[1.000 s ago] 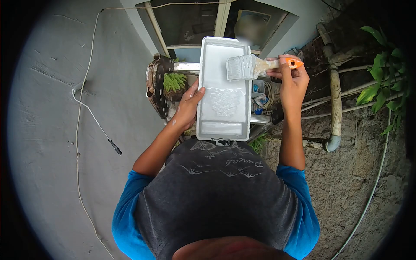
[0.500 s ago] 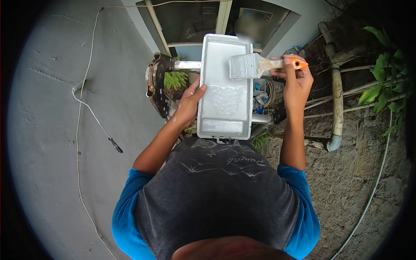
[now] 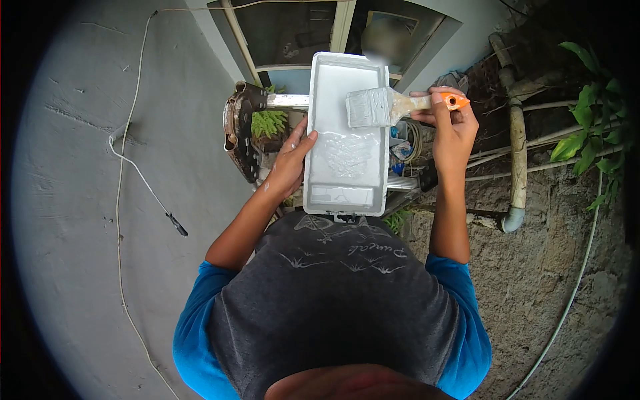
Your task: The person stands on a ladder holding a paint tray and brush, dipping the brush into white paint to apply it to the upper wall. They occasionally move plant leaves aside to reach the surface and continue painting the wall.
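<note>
A white paint tray (image 3: 315, 193) lies in front of my body, with pale grey-white paint inside. My left hand (image 3: 291, 160) is closed on its left edge, thumb over the rim and fingers behind it; paint specks mark the skin. In my right hand (image 3: 453, 133) is a wide paintbrush (image 3: 371, 108), gripped by its orange-tipped handle. The bristles are thickly coated with paint and overlap the upper right part of the tray in this view. Below them, a rippled patch of paint shows in the tray's middle.
Behind the tray is a ladder (image 3: 287, 101) with a worn hinge. A grey wall (image 3: 73, 200) with a hanging cable (image 3: 150, 181) fills the left. On the right are a rough wall (image 3: 520, 280), a pipe (image 3: 518, 160) and leafy plants (image 3: 587, 127). A window (image 3: 287, 37) stands ahead.
The paintbrush and my right hand have shifted slightly left and down over the tray. My left hand and the tray have stayed almost in place.
</note>
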Available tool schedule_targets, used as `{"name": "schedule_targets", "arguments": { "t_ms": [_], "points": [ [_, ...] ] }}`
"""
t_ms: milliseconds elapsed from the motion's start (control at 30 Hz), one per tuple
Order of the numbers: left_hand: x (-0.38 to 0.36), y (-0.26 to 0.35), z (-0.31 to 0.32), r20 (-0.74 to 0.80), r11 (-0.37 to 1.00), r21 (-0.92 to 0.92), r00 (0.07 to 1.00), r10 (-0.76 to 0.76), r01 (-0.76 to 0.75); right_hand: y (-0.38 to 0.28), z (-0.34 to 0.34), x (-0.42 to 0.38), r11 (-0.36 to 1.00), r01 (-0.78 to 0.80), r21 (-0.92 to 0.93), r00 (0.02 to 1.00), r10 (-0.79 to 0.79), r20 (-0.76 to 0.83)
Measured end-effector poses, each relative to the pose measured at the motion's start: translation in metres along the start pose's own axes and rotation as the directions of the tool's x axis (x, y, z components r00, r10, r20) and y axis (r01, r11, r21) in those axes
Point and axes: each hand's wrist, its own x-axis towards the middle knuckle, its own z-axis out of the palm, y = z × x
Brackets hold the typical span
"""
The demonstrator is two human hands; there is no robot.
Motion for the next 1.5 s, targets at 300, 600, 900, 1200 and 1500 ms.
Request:
{"name": "schedule_targets", "arguments": {
  "t_ms": [300,600,900,1200,1500],
  "points": [
    [-0.003,0.003,-0.003,0.016,1.0,0.027,1.0,0.011,-0.011,0.003,-0.001,0.001,1.0,-0.023,0.012,1.0,0.023,0.007],
    [-0.004,-0.002,-0.011,0.023,0.998,0.056,1.0,0.0,-0.001,0.007,0.0,-0.002,0.999,-0.047,-0.007,0.998,0.048,0.03],
    [-0.012,0.0,-0.015,0.042,0.98,0.185,0.997,0.07,-0.077,0.005,0.002,-0.001,0.998,-0.044,0.037,0.999,0.045,-0.008],
    [-0.017,0.003,-0.021,0.008,0.936,0.344,0.996,-0.086,0.078,0.004,-0.001,-0.002,0.995,-0.042,0.093,0.999,0.045,-0.027],
    [-0.012,0.005,-0.007,0.006,0.995,-0.059,0.997,-0.078,0.078,0.002,-0.006,0.0,0.996,-0.028,0.083,0.999,0.031,-0.039]
  ]
}}
